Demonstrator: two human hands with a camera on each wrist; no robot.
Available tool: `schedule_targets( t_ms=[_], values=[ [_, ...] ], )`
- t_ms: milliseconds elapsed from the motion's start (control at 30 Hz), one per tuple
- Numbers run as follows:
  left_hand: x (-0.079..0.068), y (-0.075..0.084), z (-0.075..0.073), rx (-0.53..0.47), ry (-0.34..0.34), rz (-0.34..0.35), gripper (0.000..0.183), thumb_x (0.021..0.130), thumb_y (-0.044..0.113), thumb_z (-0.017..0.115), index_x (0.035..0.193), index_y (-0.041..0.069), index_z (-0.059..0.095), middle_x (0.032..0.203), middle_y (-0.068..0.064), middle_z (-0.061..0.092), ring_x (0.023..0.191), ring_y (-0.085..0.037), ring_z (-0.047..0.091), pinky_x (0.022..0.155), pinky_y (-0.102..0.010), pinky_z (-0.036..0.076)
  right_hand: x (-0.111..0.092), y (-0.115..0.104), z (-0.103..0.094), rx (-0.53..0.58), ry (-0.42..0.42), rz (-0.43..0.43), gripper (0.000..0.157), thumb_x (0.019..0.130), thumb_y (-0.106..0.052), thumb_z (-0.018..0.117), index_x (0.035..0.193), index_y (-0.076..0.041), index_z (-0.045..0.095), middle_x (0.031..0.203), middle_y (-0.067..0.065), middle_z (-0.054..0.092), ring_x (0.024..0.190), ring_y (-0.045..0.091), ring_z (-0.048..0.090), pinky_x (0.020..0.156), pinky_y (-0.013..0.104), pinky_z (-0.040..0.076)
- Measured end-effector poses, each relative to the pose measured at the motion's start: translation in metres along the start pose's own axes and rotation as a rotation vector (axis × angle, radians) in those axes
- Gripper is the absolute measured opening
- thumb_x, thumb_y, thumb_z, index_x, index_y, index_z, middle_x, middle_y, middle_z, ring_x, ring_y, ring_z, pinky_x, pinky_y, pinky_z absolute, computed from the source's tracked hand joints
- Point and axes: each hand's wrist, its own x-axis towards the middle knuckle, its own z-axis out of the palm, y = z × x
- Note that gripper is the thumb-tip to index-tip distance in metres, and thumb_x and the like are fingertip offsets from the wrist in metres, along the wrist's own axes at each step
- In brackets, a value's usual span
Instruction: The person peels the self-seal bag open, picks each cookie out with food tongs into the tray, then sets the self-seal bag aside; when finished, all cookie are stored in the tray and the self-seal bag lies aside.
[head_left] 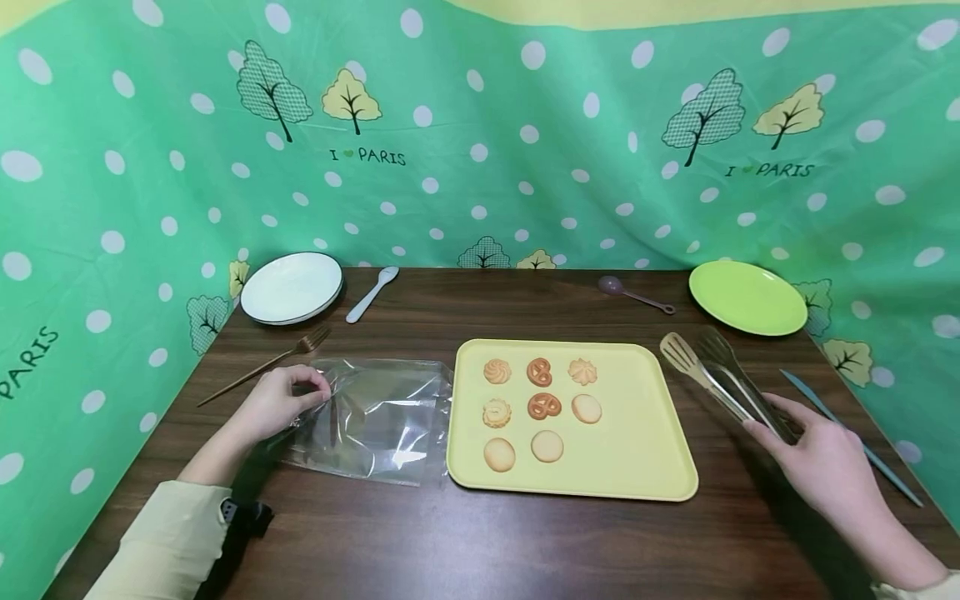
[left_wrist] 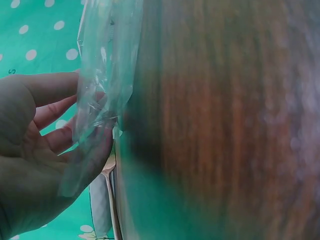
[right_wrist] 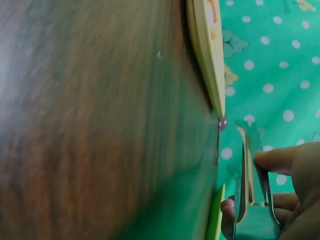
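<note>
My left hand pinches the left edge of a clear plastic bag, which lies flat on the table beside the tray. In the left wrist view the crinkled bag hangs among the fingers and thumb. Metal tongs are held in my right hand, their two arms apart with nothing between the tips. The right wrist view shows the tongs between thumb and fingers. Several cookies, some round, some swirled, some pretzel-shaped, lie in rows on a yellow tray.
A white plate, a pale spoon and a brown fork are at the left. Toward the right are a purple spoon, a green plate and a blue knife. Dotted green cloth hangs behind the table.
</note>
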Motion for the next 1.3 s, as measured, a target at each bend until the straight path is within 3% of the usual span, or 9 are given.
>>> schedule_targets(
  t_ms=[367,467,567,667,700,1033,1100,1200,1300],
  values=[
    [-0.001,-0.004,0.001,0.055,-0.015,0.019,0.005,0.085,0.013,0.069,0.081,0.015,0.067,0.086,0.001,0.065,0.083,-0.018,0.055,0.078,-0.037,0.042,-0.003,0.015,0.004,-0.064,-0.022,0.020,0.062,0.093,-0.042,0.056,0.132,0.006,0.047,0.044,0.000,0.037,0.040,0.015,0.034,0.041,0.032,0.024],
    [-0.002,-0.002,0.000,0.076,0.006,0.004,0.005,0.085,0.013,0.069,0.080,0.015,0.067,0.084,0.001,0.065,0.081,-0.017,0.056,0.077,-0.036,0.041,-0.002,0.018,0.005,-0.088,-0.048,0.034,0.065,0.093,-0.044,0.056,0.132,0.007,0.045,0.046,0.007,0.044,0.042,0.022,0.043,0.040,0.036,0.029],
    [-0.002,0.001,0.000,0.093,0.025,-0.013,0.006,0.085,0.013,0.069,0.080,0.016,0.067,0.082,0.001,0.065,0.080,-0.017,0.055,0.076,-0.036,0.040,0.001,0.021,0.005,-0.129,-0.078,0.051,0.069,0.092,-0.046,0.057,0.132,0.008,0.044,0.070,0.028,0.061,0.056,0.042,0.055,0.044,0.044,0.035],
    [-0.001,0.004,0.000,0.105,0.033,-0.024,0.005,0.084,0.014,0.070,0.080,0.015,0.067,0.081,0.001,0.065,0.080,-0.017,0.055,0.075,-0.036,0.040,0.004,0.021,0.005,-0.177,-0.109,0.061,0.071,0.091,-0.047,0.057,0.130,0.011,0.042,0.106,0.040,0.055,0.078,0.057,0.055,0.051,0.051,0.039],
    [-0.001,0.004,0.000,0.107,0.033,-0.026,0.005,0.084,0.014,0.070,0.080,0.015,0.067,0.081,0.002,0.065,0.080,-0.017,0.055,0.075,-0.036,0.039,0.004,0.020,0.006,-0.192,-0.121,0.065,0.072,0.091,-0.048,0.057,0.129,0.012,0.041,0.109,0.041,0.053,0.082,0.058,0.054,0.052,0.052,0.039],
    [0.000,0.001,0.005,0.126,0.047,-0.008,0.009,0.080,0.016,0.075,0.078,0.018,0.066,0.080,0.002,0.063,0.079,-0.017,0.056,0.074,-0.036,0.040,0.010,0.018,0.005,-0.244,-0.221,0.077,0.081,0.089,-0.051,0.057,0.126,0.018,0.038,0.104,0.043,0.051,0.079,0.058,0.053,0.053,0.054,0.040],
    [0.001,0.001,0.005,0.130,0.048,-0.006,0.009,0.079,0.016,0.075,0.080,0.018,0.066,0.081,0.002,0.064,0.078,-0.017,0.056,0.072,-0.035,0.041,0.012,0.017,0.003,-0.260,-0.268,0.089,0.090,0.088,-0.058,0.054,0.127,0.021,0.034,0.101,0.043,0.051,0.078,0.057,0.054,0.053,0.054,0.041],
    [0.002,0.006,0.001,0.119,0.031,-0.010,0.010,0.079,0.016,0.074,0.085,0.015,0.066,0.089,-0.004,0.066,0.079,-0.019,0.058,0.069,-0.034,0.042,0.017,0.010,-0.005,-0.299,-0.313,0.090,0.101,0.087,-0.066,0.048,0.125,0.025,0.031,0.095,0.042,0.052,0.073,0.054,0.055,0.052,0.053,0.041],
    [0.007,0.013,-0.005,0.118,0.019,-0.017,0.011,0.082,0.016,0.072,0.091,0.012,0.066,0.100,-0.012,0.067,0.084,-0.024,0.061,0.070,-0.037,0.046,0.027,-0.006,-0.016,-0.327,-0.280,0.032,0.104,0.086,-0.069,0.045,0.127,0.025,0.031,0.100,0.043,0.051,0.076,0.055,0.055,0.053,0.054,0.041]
  ],
)
